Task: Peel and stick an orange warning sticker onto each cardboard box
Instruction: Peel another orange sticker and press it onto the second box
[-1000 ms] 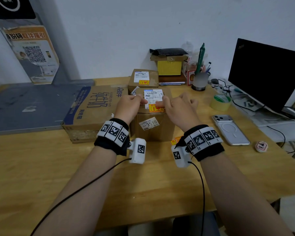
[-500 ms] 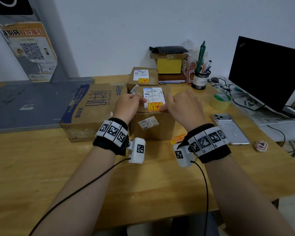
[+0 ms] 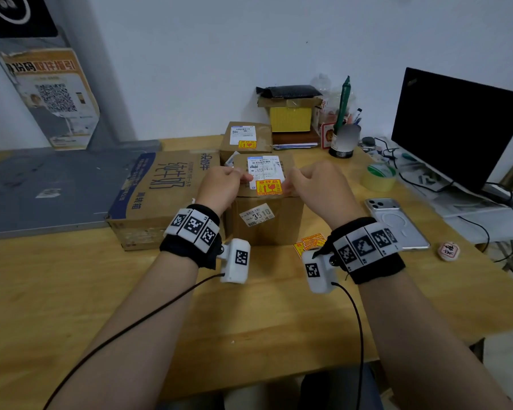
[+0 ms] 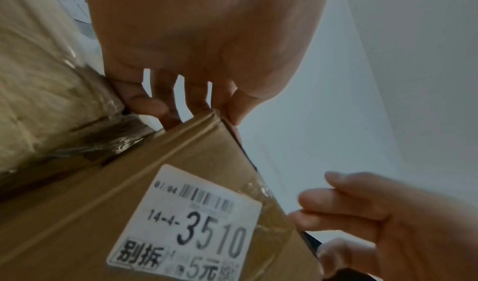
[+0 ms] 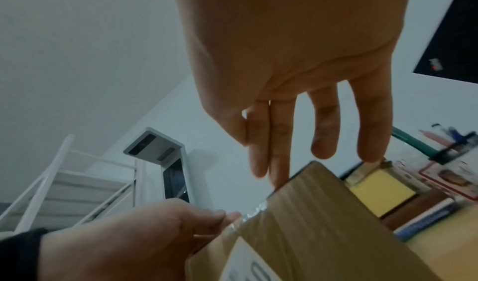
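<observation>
On middle box (image 3: pixel 264 214) top, at 12 o'clock — orange sticker (image 3: pixel 269 187) sitting stuck; left hand (image 3: pixel 219 187) gripping edge, right hand (image 3: pixel 314 187) hovering released — next probably needing fresh sticker.

You're at an office parcel desk: wooden table (image 3: pixel 71 291), monitor (image 3: pixel 456 128), pen cup (image 3: pixel 345 140), tape roll (image 3: pixel 379 177), labelled parcels (image 3: pixel 249 137).

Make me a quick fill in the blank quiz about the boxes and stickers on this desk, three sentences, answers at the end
1. The orange warning sticker on the front box sits just below a white shipping ____.
2. The side label on that box shows the large number ____.
3. Spare orange stickers lie on the ____ near the right hand.

Missing words: label; 3510; desk
</observation>
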`<state>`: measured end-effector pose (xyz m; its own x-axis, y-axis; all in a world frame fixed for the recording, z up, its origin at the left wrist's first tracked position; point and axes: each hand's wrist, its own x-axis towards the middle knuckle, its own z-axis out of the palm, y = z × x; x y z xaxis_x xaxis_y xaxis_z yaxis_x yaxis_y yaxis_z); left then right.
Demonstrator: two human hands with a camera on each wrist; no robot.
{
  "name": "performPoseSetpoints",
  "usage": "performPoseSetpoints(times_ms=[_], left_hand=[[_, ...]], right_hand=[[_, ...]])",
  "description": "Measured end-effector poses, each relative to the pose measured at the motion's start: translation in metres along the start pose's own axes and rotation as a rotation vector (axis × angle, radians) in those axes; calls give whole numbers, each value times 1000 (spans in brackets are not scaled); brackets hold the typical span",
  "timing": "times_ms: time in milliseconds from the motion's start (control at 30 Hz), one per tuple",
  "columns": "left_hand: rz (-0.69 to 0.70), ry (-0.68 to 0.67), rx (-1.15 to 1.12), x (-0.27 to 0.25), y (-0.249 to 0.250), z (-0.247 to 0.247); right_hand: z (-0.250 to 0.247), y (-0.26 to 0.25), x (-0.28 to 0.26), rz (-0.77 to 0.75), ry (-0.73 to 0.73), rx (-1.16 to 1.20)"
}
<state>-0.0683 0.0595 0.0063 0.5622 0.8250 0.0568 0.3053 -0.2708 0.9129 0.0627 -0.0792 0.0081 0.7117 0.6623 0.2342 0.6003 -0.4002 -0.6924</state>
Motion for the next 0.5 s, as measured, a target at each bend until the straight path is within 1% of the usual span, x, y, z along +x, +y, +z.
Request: performPoseSetpoints(times_ms=[67, 100, 200, 267, 300, 400, 500], left_hand=[[38, 5, 22, -1, -1, -2], [40, 10, 34, -2, -3, -5], [-19, -13, 96, -6, -7, -12], [-33, -29, 106, -10, -7, -14], [-40, -33, 99, -14, -5, -15], [-8, -23, 67, -19, 2, -16], [50, -11, -17, -20, 18, -14]], right_hand=[[-1, 4, -1, 35, 47, -32], [-1, 6, -2, 76, 36, -72], [3, 13, -2, 206, -112, -150], [5, 13, -3, 221, -172, -89], [6, 12, -5, 219, -175, -56], [0, 10, -9, 203, -117, 9], [-15, 12, -13, 163, -22, 101]])
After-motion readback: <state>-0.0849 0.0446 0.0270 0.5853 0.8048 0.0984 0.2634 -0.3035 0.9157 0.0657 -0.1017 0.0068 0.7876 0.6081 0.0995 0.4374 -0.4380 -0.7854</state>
